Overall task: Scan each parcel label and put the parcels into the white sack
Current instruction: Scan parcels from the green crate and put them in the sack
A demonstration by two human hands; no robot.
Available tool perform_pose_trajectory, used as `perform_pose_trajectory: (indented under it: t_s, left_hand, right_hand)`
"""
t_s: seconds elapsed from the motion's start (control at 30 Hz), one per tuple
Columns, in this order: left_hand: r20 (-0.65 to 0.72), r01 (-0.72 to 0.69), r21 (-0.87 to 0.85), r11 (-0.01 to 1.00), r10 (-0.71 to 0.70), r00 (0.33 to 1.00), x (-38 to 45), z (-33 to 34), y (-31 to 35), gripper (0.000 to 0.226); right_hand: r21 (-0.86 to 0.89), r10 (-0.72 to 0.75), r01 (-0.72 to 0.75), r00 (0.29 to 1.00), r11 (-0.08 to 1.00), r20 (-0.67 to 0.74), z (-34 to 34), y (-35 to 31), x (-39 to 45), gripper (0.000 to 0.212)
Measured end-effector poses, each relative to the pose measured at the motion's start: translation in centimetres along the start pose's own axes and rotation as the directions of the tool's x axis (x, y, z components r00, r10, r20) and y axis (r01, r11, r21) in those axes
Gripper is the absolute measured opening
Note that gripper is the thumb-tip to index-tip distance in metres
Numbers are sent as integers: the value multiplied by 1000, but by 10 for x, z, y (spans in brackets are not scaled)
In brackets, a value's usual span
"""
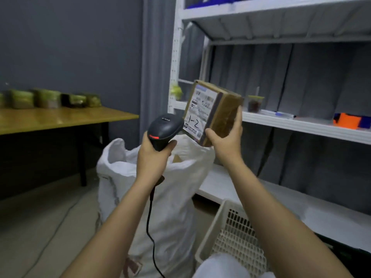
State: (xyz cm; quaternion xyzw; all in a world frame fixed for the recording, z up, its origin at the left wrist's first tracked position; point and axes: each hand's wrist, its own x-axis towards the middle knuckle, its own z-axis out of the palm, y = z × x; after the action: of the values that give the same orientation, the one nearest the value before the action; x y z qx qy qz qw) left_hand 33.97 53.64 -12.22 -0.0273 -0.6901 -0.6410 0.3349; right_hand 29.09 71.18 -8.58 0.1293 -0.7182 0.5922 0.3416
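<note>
On the far left we see a wooden table (60, 119) with green packets (48, 98) along its back edge, against a grey wall. Moving right, our left hand (155, 152) wraps its fingers fully around the handle of a black scanner (164, 127), whose head sits just beside the label (200, 111) on a brown cardboard parcel (218, 115). Our right hand (226, 135) grips that parcel, thumb at its lower label-side edge and fingers up its far edge, tilting the label toward the scanner. The open white sack (160, 187) stands directly below both hands. A cream basket (230, 233) and white shelves (301, 125) sit to the right. We judge the scan is under way; next, the parcel needs lowering into the sack's mouth.
</note>
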Motion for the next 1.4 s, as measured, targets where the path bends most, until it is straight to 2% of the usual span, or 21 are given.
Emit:
perform_pose_trajectory:
  t_s: [0.17,0.2,0.27,0.3,0.33,0.4,0.5,0.6,0.7,0.8,0.87,0.97,1.17,1.27,1.4]
  left_hand:
    - [-136,-11,5,1000,12,991,7,-65,-3,38]
    - [-151,-2,6,1000,3,989,6,-72,-5,39]
    - [-152,20,3,1000,-20,988,4,-80,-12,38]
    - [-133,30,9,1000,-28,991,4,-82,-16,39]
    - [-110,43,22,999,-40,993,5,-81,-20,42]
    - [-70,53,37,998,-51,996,4,-75,-25,43]
    - [-6,61,24,998,-60,998,-1,-50,-28,40]
    - [100,55,11,998,-56,993,-10,-9,-29,44]
    - [217,33,5,999,-34,976,-27,42,-30,43]
    - [370,53,20,998,-57,927,-52,102,-38,39]
    - [469,74,45,996,-87,879,-71,144,-48,39]
    - [601,80,83,993,-113,792,-101,205,-64,42]
    - [772,86,94,992,-127,623,-149,318,-108,48]
    - [823,100,118,988,-153,546,-165,371,-142,54]
    - [885,113,157,981,-190,426,-186,431,-197,58]
  right_hand:
    - [-251,-59,109,978,962,198,73,-16,8,103]
    - [-353,-32,132,960,926,277,83,-10,12,102]
    - [-583,136,188,874,790,466,94,2,17,97]
    - [-633,212,202,831,747,515,96,6,19,91]
    - [-630,241,189,812,754,531,96,8,19,84]
    - [-526,173,154,836,836,520,90,11,14,67]
    - [-445,14,214,890,870,455,58,15,1,48]
    - [-462,-26,181,946,869,322,3,35,-12,39]
    - [-512,32,49,988,857,149,-65,69,-23,34]
    - [-516,222,-190,975,835,2,-140,107,-43,33]
    - [-504,349,-351,932,789,-102,-190,136,-63,32]
    - [-452,459,-531,847,717,-268,-265,182,-100,26]
    - [-346,579,-765,640,543,-506,-380,272,-181,18]
    - [-385,641,-812,582,438,-499,-415,317,-209,17]
    - [-588,804,-794,448,156,-391,-445,393,-240,4]
